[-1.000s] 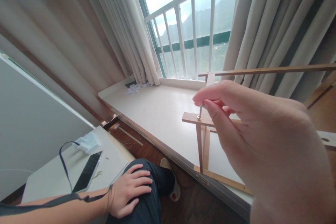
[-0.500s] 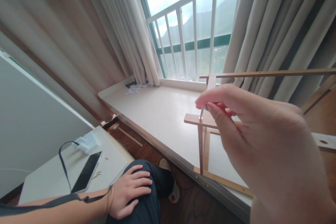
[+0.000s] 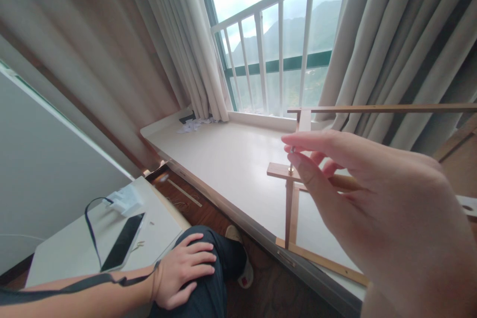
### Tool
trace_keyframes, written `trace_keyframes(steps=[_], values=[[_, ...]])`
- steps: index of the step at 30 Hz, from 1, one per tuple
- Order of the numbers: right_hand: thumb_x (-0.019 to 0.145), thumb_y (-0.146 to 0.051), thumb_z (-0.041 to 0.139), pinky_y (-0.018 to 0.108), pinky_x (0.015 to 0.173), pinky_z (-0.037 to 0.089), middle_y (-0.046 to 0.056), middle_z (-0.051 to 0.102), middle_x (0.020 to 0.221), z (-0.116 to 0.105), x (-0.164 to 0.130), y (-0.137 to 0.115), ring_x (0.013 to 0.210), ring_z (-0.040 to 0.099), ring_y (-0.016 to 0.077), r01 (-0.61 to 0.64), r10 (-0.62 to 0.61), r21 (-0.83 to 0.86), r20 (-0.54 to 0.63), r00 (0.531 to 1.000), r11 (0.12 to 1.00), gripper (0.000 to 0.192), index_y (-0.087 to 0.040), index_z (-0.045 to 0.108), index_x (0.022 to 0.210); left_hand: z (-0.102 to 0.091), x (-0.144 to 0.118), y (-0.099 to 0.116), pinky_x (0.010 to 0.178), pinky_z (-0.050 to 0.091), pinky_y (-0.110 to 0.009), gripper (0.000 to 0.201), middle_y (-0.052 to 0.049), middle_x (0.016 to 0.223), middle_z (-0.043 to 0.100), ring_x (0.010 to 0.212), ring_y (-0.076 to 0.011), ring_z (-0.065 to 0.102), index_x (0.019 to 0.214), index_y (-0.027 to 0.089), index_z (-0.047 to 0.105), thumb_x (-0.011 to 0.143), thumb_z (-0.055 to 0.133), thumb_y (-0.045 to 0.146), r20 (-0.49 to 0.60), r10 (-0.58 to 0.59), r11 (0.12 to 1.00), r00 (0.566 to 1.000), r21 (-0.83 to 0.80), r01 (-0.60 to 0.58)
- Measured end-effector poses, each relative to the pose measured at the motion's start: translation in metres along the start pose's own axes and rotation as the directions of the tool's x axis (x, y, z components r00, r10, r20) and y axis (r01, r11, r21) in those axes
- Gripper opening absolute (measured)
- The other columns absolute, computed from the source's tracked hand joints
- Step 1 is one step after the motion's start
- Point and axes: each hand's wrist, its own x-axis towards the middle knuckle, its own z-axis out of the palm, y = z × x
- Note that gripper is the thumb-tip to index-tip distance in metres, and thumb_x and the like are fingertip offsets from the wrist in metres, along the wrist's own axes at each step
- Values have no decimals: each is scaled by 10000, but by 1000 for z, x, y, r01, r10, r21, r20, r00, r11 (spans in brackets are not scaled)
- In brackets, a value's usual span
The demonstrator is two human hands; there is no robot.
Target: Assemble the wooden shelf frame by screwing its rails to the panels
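Index finger and thumb of my right hand (image 3: 372,194) pinch the upper end of a small, thin metal hex key (image 3: 292,149). Its lower end meets a brass-coloured bolt (image 3: 290,170) in the end of a wooden rail (image 3: 278,169). That rail belongs to a wooden frame whose upright leg (image 3: 289,213) stands below the bolt. Part of the frame is hidden behind my right hand. My left hand (image 3: 186,269) lies flat on my thigh, fingers spread, holding nothing.
The frame stands on a pale window ledge (image 3: 223,159); paper scraps (image 3: 196,125) lie at its far left. On the white table (image 3: 63,253) are a phone (image 3: 122,243), small metal fittings (image 3: 137,246) and a crumpled plastic bag (image 3: 124,201). A long wooden rail (image 3: 391,108) extends right.
My right finger and thumb have loosened a little and turned, so the hex key's top shows between them. The view has shifted slightly. My left hand stays put.
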Motion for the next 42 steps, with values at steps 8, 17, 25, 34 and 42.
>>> trace_keyframes(steps=[8, 17, 25, 34, 42], values=[[978, -233, 590, 275, 740, 566, 7, 797, 987, -4, -1, 0, 798, 740, 163, 13, -13, 3, 26, 1000, 1000, 163, -257, 735, 1049, 3, -3, -1, 1285, 187, -513, 629, -10, 1338, 702, 1361, -275, 553, 1323, 322, 555, 698, 536, 256, -21, -8, 1000, 1000, -12, 7], [981, -240, 592, 290, 806, 556, 21, 785, 1099, 0, -2, 0, 968, 738, 199, 20, -19, -71, 7, 1000, 997, 182, -260, 746, 1078, 3, -4, 0, 1278, 196, -524, 615, -11, 1346, 698, 1363, -275, 539, 1323, 317, 564, 713, 523, 255, -26, -6, 1000, 1000, -18, 6], [976, -267, 622, 299, 808, 562, 8, 781, 1067, 4, -6, -2, 816, 719, 171, -2, -6, -153, -54, 999, 988, 155, -282, 735, 1080, 3, -3, -2, 1283, 167, -512, 616, -12, 1344, 697, 1369, -273, 538, 1327, 317, 553, 715, 521, 252, -27, 3, 1000, 1000, -18, -3], [962, -252, 650, 247, 785, 557, -5, 777, 1002, 7, -3, -2, 844, 720, 149, 46, -63, -155, -111, 992, 987, 103, -251, 744, 1004, 4, -3, 1, 1217, 210, -508, 627, -5, 1331, 705, 1341, -288, 554, 1302, 329, 558, 680, 537, 247, -21, -40, 999, 999, 9, 40], [947, -232, 671, 240, 822, 569, -28, 766, 1059, 9, -7, 1, 886, 717, 134, 62, -81, -133, -145, 986, 989, 125, -263, 748, 1040, 5, -3, 2, 1074, 306, -506, 565, -22, 1301, 716, 1286, -305, 565, 1277, 323, 592, 717, 531, 277, -33, -52, 998, 998, 24, 53]])
